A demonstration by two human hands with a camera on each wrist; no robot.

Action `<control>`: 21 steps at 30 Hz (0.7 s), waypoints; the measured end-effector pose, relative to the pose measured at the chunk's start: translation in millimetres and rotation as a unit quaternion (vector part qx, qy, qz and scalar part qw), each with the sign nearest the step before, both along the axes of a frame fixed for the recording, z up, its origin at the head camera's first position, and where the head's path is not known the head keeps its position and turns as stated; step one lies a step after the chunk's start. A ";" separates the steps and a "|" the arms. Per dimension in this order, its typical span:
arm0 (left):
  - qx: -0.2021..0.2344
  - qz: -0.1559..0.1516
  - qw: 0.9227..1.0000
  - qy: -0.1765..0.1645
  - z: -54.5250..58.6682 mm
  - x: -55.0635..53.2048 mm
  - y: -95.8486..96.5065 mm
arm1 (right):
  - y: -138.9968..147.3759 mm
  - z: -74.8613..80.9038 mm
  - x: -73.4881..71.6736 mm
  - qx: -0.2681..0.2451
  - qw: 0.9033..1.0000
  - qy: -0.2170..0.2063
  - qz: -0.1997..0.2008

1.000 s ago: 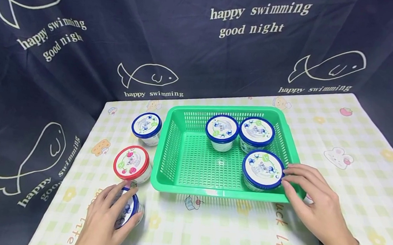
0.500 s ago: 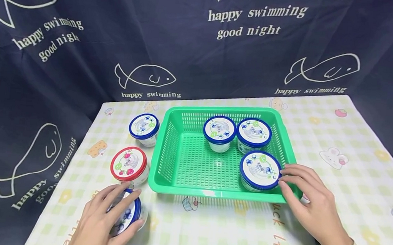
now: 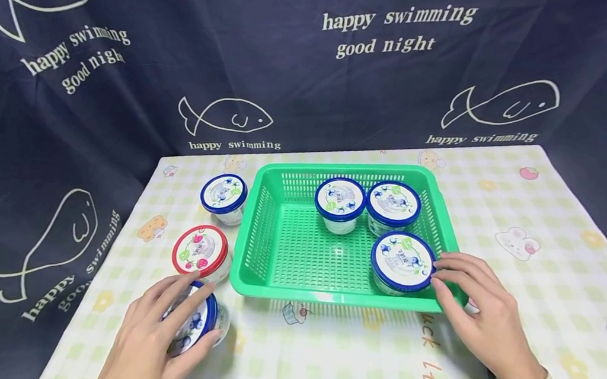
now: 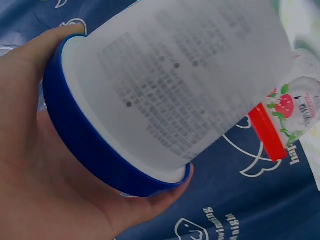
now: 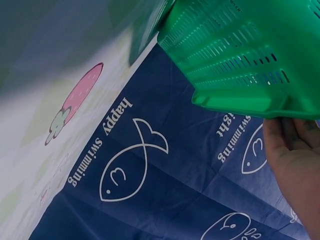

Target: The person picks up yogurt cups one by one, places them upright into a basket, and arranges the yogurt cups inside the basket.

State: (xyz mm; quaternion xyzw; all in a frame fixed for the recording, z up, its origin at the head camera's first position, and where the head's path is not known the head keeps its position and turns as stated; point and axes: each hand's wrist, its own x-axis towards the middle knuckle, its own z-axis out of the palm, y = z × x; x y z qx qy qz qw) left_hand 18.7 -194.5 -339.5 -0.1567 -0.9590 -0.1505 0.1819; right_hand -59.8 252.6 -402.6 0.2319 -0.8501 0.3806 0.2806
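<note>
My left hand (image 3: 150, 332) spreads its fingers and thumb round the rim of a blue-lidded tub (image 3: 198, 324) at the table's front left. The left wrist view shows thumb and finger gripping the lid's edge, below a whitish printed tub body (image 4: 175, 75). Just behind stands a red-lidded tub (image 3: 200, 250) with strawberries on it. My right hand (image 3: 488, 317) rests over the right rim of the green basket (image 3: 316, 296), its fingertips by the edge of a blue-lidded tub (image 3: 403, 261) inside. In the right wrist view, fingers (image 5: 274, 132) meet the basket rim.
Two more blue-lidded tubs, a left one (image 3: 341, 199) and a right one (image 3: 394, 204), stand at the back of the basket. Another blue-lidded tub (image 3: 224, 194) is left of the basket. A dark fish-print curtain (image 3: 312, 83) hangs behind the checked tablecloth (image 3: 322, 357).
My left fingers have settled round the front tub, whose lid has shifted and turned slightly. The right hand stays at the basket rim. The head view has moved a little.
</note>
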 end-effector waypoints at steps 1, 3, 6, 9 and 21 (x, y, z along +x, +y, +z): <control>0.000 -0.002 1.000 0.005 2.1 -0.5 1.1 | 0.1 0.2 0.3 0.000 1.000 0.000 -0.001; 0.002 -0.006 1.000 0.012 6.9 -0.9 3.2 | 0.2 0.4 0.8 0.001 1.000 0.000 -0.001; 0.003 -0.016 0.999 0.032 14.4 -1.1 6.0 | -0.5 -0.1 1.4 0.001 1.000 0.000 -0.002; 0.006 -0.020 0.999 0.041 18.5 -1.2 9.6 | -0.1 0.0 0.8 0.004 1.000 0.001 -0.001; 0.014 -0.078 0.988 0.133 25.7 -10.3 28.6 | 0.8 -1.9 2.9 0.008 1.000 0.006 0.000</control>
